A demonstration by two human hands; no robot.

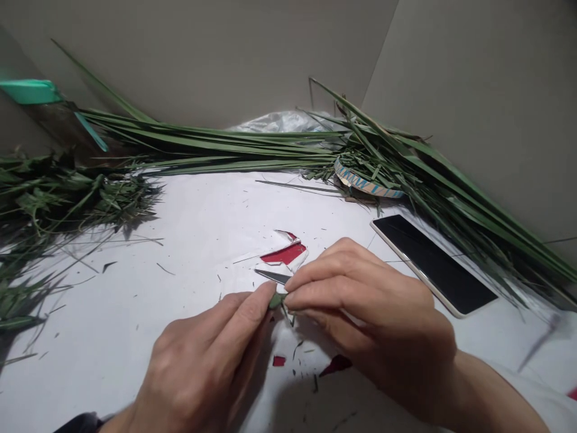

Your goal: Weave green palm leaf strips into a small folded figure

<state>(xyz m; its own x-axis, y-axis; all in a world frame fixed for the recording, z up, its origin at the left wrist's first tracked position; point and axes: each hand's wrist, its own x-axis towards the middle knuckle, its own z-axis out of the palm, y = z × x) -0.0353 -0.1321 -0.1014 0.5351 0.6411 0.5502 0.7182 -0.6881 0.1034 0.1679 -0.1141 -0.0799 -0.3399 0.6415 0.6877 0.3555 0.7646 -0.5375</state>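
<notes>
Between my two hands, above the white table covering, is a small folded piece of green leaf. The thumb and fingers of my left hand pinch it from the left. My right hand is closed, its fingertips at the right end of the leaf. A pointed metal blade juts leftward from under my right fingers; its handle is hidden, so I cannot tell which tool it is. Just beyond the blade, a torn patch in the white covering bares a red surface.
Long green leaves lie along the wall. A round, blue-patterned container holds leaf cuttings. A phone rests at right. Woven or bunched greenery is at left, before a container with a turquoise lid. Leaf scraps dot the covering.
</notes>
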